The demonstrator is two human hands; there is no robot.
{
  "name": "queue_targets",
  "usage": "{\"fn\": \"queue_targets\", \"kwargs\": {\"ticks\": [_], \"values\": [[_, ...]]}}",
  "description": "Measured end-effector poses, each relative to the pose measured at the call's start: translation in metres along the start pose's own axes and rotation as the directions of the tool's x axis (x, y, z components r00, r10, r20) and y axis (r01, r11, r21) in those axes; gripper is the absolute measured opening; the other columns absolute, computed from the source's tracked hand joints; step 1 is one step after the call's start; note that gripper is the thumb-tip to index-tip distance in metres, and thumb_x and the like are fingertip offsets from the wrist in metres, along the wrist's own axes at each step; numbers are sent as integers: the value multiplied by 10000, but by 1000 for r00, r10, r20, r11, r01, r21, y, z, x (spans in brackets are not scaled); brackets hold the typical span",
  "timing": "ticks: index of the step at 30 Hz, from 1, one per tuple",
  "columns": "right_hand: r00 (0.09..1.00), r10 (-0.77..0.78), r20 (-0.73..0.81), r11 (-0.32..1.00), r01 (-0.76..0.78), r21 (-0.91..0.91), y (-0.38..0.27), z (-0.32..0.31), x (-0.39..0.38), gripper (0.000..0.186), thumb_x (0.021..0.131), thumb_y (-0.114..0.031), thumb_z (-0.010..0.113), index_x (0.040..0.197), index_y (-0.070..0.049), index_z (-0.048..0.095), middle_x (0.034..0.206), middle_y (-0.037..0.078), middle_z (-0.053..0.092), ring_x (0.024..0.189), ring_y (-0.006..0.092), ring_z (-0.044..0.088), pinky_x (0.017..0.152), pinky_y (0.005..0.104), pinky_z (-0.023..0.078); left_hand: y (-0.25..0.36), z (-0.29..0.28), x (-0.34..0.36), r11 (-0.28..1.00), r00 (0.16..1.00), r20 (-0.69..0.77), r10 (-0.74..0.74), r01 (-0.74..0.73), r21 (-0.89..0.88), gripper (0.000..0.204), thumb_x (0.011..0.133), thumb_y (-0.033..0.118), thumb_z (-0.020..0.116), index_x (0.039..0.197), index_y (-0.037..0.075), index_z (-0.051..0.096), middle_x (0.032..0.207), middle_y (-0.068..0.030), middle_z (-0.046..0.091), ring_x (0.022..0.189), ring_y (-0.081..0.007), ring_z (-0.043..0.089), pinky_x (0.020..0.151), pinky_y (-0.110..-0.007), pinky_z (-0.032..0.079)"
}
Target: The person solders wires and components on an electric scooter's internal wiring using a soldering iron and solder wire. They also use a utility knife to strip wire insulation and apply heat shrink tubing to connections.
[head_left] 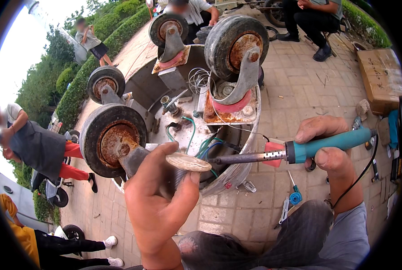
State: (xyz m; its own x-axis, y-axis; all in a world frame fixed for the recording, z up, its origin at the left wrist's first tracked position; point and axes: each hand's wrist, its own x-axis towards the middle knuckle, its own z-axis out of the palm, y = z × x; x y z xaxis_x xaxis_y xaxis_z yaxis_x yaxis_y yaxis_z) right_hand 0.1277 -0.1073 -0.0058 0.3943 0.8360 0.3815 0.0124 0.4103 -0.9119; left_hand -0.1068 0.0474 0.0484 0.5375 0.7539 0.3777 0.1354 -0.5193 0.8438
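Note:
My left hand (pixel 158 202) grips a round, flat-topped piece with a ridged shank (pixel 188 162), its top pale and worn. My right hand (pixel 329 139) is wrapped round the teal handle of a soldering iron (pixel 354 139), whose black cord runs down past my wrist. The iron's dark metal tip points left and ends close beside the flat top; whether they touch I cannot tell. Behind my hands is an overturned round metal tub (pixel 248 175) on the ground, with rusty caster wheels (pixel 237 47) pointing up. Inside it lie green and blue wires (pixel 204 146) and a coil of thin wire (pixel 198 81).
On the paving near my knees lie a blue-handled screwdriver (pixel 295 197) and a utility knife (pixel 284 210). A cardboard box (pixel 381 78) stands at the far right. One person (pixel 315 22) sits at the back; others stand at the left near a scooter (pixel 56 191).

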Motion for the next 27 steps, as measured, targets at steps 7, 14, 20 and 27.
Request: {"fn": "queue_targets", "kwargs": {"ticks": [7,14,20,27], "values": [[1000,-3,14,1000,3,-6,0,-2,1,481,675,-279,704,980,91,670,875,164,684,746,183,641,655,280,495,5,1,0,999,1000,-2,-19,19,-41,400,772,-50,676,1140,-128,540,834,-42,623,720,-35,530,591,-160,381],[1000,-15,14,1000,15,18,0,0,0,476,689,-274,705,990,93,666,855,154,678,709,155,624,618,264,481,7,1,-1,998,999,-5,-41,41,-42,397,771,-50,669,1137,-128,539,837,-45,625,727,-44,536,605,-166,396],[1000,-23,4,998,22,52,2,2,-1,476,706,-277,711,1003,91,657,796,134,661,621,122,592,546,239,449,5,2,0,999,1000,-8,-21,21,-34,399,767,-32,680,1130,-124,544,799,-27,611,689,-35,514,578,-165,376],[1000,-21,2,998,21,53,2,3,-1,475,718,-286,715,1005,88,653,764,118,655,602,111,583,529,227,440,6,-1,0,999,999,-2,-43,43,-22,396,762,-17,690,1119,-119,553,775,-16,597,672,-30,494,565,-164,362]]}}
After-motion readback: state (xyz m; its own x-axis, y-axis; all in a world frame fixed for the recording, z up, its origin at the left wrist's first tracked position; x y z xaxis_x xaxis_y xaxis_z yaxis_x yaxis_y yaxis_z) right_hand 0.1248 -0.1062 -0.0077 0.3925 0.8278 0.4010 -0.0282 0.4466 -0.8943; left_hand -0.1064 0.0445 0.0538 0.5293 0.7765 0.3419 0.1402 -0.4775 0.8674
